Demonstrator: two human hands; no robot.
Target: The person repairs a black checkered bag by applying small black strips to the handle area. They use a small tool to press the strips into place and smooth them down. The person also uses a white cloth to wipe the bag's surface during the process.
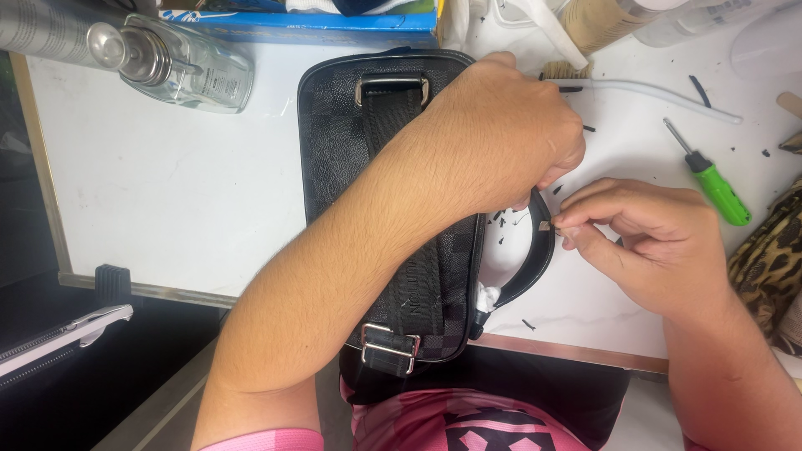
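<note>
- Left hand (501, 134): clenched on the black handle (535, 267), over the checkered bag (334, 142).
- Right hand (652, 242): fingertips pinch a small blade (545, 225) against the handle.
- Green screwdriver (710, 179): beyond the right hand.

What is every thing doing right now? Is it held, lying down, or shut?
Left hand: closed on the handle.
Right hand: fingertips pinching a small piece at the handle.
Handle: black, curved, held up off the table.
Bag: lying flat, strap buckled across it.
Screwdriver: lying untouched.
Glass bottle: on its side, capped.
White tube: lying flat.
Table: dotted with black scraps.
</note>
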